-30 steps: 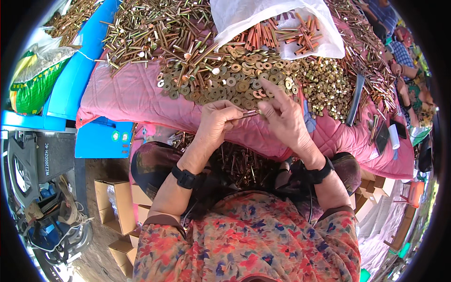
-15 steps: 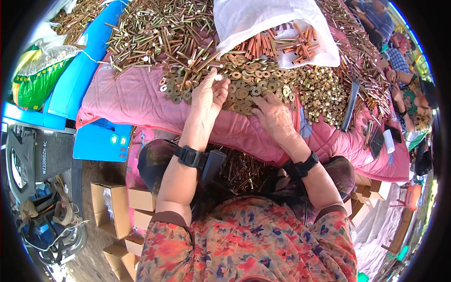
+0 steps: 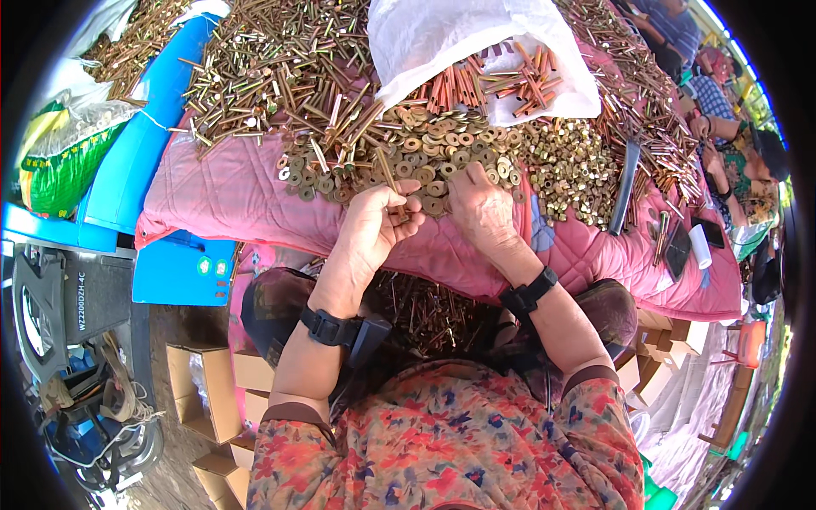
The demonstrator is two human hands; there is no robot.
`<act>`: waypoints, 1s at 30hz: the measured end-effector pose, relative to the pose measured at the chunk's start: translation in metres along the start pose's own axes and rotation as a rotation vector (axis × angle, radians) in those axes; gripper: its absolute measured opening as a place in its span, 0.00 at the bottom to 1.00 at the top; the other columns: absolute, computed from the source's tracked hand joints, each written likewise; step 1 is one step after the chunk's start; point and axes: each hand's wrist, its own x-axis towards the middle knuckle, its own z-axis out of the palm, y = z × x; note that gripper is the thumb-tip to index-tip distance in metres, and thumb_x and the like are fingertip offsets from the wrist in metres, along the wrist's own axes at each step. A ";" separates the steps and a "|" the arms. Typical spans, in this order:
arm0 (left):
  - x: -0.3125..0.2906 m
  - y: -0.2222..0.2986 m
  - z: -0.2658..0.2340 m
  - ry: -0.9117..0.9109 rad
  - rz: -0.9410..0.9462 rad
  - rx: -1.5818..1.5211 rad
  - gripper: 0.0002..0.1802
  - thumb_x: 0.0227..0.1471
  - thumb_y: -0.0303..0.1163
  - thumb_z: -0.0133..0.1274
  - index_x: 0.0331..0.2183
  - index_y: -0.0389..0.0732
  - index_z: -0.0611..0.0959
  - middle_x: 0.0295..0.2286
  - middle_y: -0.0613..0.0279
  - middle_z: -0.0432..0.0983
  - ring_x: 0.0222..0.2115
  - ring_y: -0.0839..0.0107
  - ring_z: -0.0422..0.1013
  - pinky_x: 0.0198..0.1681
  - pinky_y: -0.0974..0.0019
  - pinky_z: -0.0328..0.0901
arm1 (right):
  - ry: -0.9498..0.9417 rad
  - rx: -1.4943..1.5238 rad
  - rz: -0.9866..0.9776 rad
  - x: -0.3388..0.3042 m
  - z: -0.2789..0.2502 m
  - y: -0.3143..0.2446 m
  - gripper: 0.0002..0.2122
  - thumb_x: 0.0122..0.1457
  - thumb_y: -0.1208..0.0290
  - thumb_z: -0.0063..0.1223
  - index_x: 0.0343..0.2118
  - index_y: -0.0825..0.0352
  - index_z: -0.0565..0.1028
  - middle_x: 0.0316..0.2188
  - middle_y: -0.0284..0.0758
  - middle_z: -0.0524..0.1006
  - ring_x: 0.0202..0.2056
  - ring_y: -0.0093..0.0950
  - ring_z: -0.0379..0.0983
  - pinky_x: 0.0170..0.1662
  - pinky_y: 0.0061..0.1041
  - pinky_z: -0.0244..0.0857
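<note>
My left hand (image 3: pixel 378 223) is closed on a long brass-coloured bolt (image 3: pixel 387 172), which sticks up past the thumb and fingertips, away from me. On the right, my right hand (image 3: pixel 483 208) is palm down with its fingers bent together at the near edge of a pile of flat washers (image 3: pixel 412 161). Its fingertips are hidden, so what they pinch, if anything, does not show. Beyond the left hand lies a big heap of loose bolts (image 3: pixel 289 81). Small golden nuts (image 3: pixel 569 161) are piled right of the washers.
A white sack (image 3: pixel 459 42) spills copper-coloured tubes (image 3: pixel 535 85) onto the pink quilted cover (image 3: pixel 221 195). A dark curved bar (image 3: pixel 626 187), a phone (image 3: pixel 712 231) and a white roll (image 3: pixel 700 246) lie to the right. Cardboard boxes (image 3: pixel 204 391) stand below left. Other people (image 3: pixel 718 98) sit at far right.
The left hand, which was open with its fingers raised over the washers, has drawn back toward me and now holds a bolt. The right hand's fingers have curled in at the washers.
</note>
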 end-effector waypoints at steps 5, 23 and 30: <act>0.003 -0.017 0.006 -0.051 0.084 0.297 0.19 0.55 0.43 0.48 0.40 0.37 0.76 0.16 0.70 0.63 0.13 0.86 0.52 0.14 0.81 0.45 | 0.306 0.083 0.116 0.007 -0.009 0.000 0.04 0.52 0.75 0.48 0.30 0.67 0.68 0.23 0.42 0.72 0.23 0.38 0.72 0.23 0.34 0.65; 0.014 -0.020 -0.004 -0.011 0.161 -0.093 0.05 0.48 0.28 0.54 0.26 0.38 0.75 0.15 0.64 0.68 0.10 0.82 0.57 0.12 0.79 0.46 | 0.243 0.237 0.107 0.063 -0.030 0.012 0.04 0.53 0.75 0.48 0.29 0.68 0.73 0.18 0.41 0.73 0.19 0.32 0.72 0.23 0.26 0.64; 0.014 -0.016 -0.003 0.008 0.187 -0.168 0.03 0.47 0.25 0.53 0.26 0.38 0.75 0.16 0.60 0.71 0.11 0.82 0.60 0.12 0.81 0.48 | -0.041 -0.131 0.388 0.117 -0.007 0.070 0.12 0.49 0.72 0.52 0.37 0.69 0.70 0.30 0.48 0.75 0.36 0.44 0.72 0.39 0.40 0.65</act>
